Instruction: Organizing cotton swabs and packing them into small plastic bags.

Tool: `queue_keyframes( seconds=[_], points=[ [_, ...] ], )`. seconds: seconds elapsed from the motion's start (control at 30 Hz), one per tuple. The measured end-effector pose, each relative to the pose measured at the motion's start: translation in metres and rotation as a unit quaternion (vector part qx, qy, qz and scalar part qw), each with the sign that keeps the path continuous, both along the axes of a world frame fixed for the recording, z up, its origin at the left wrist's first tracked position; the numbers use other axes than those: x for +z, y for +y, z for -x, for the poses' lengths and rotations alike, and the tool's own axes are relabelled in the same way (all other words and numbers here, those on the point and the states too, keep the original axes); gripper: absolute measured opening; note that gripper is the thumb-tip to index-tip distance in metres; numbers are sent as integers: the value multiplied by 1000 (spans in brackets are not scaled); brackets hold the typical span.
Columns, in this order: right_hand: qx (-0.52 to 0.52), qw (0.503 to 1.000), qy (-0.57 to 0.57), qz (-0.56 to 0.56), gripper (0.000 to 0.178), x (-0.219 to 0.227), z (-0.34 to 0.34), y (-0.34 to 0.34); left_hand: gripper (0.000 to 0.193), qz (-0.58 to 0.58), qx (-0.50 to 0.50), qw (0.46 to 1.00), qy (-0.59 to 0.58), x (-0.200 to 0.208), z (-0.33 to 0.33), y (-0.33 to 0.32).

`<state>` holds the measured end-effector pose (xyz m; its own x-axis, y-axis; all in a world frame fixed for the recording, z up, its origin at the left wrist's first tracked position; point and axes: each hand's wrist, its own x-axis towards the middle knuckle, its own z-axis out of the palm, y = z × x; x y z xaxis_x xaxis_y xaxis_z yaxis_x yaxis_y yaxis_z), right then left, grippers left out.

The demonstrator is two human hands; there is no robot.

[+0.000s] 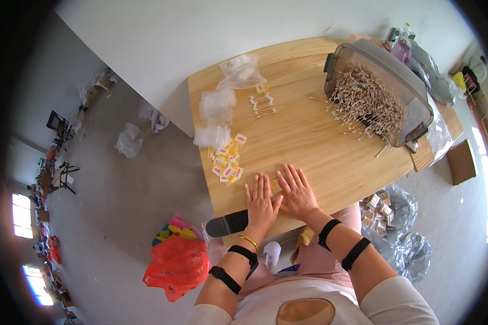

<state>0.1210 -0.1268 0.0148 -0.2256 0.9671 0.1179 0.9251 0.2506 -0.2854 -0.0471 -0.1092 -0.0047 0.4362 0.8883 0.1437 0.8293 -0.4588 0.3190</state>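
My left hand (261,203) and my right hand (297,196) lie flat near the table's front edge, fingers stretched out. Between them shows a small flat pack (276,187) with a yellow card and thin sticks that look like cotton swabs; both hands press at its sides and partly cover it. Left of my hands is a loose pile of yellow and white cards (228,160). Farther back a short row of cotton swabs (263,105) lies on the wood. At the right a grey see-through bin (417,89) is tipped on its side, with a heap of cotton swabs (366,100) spilling from it.
Clear plastic bags (217,105) lie along the table's left side. A dark, rounded flat object (228,223) sits at the front left corner. Below are a red plastic bag (179,265) on the left and clear sacks (401,244) with small packs on the right. A cardboard box (462,162) stands farther right.
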Motion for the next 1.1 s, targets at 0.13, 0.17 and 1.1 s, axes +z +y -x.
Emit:
queue_keyframes(
  seconds=[0.13,0.17,1.1],
  points=[
    [0,1000,-9,0,87,1,-1,0,79,19,-26,999,8,4,0,-2],
    [1,1000,-11,-1,86,1,0,0,79,20,-30,999,9,5,1,-2],
    [89,996,-2,4,87,-10,129,-45,21,40,120,974,188,36,123,-27]
  ],
)
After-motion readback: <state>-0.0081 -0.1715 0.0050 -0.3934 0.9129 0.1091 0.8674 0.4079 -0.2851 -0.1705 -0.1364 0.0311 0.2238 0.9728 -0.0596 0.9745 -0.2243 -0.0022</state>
